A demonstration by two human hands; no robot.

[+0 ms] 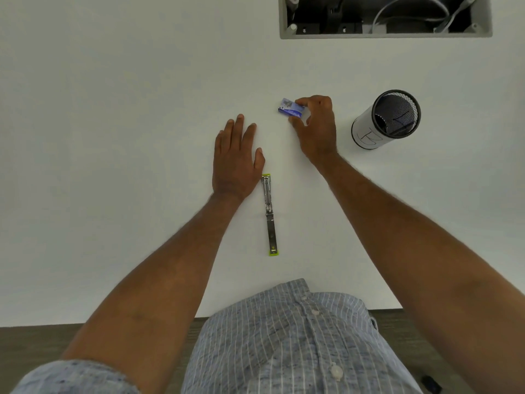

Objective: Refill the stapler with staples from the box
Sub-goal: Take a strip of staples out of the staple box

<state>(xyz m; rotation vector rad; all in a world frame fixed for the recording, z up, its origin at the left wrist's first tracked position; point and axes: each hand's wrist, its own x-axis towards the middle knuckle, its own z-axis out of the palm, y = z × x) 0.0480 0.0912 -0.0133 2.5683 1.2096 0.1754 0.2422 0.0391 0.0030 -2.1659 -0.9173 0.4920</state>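
office desk | white desktop [113, 137] | cable-tray cutout [385, 17] | mesh pen cup [386, 120] | stapler [270, 214]

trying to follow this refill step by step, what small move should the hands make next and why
Probably lift the staple box and bring it toward the body to open it. The right hand already pinches the box between thumb and fingers, while the stapler lies swung fully open and flat on the white table, its metal channel facing up. The left hand rests flat beside it, free to help.
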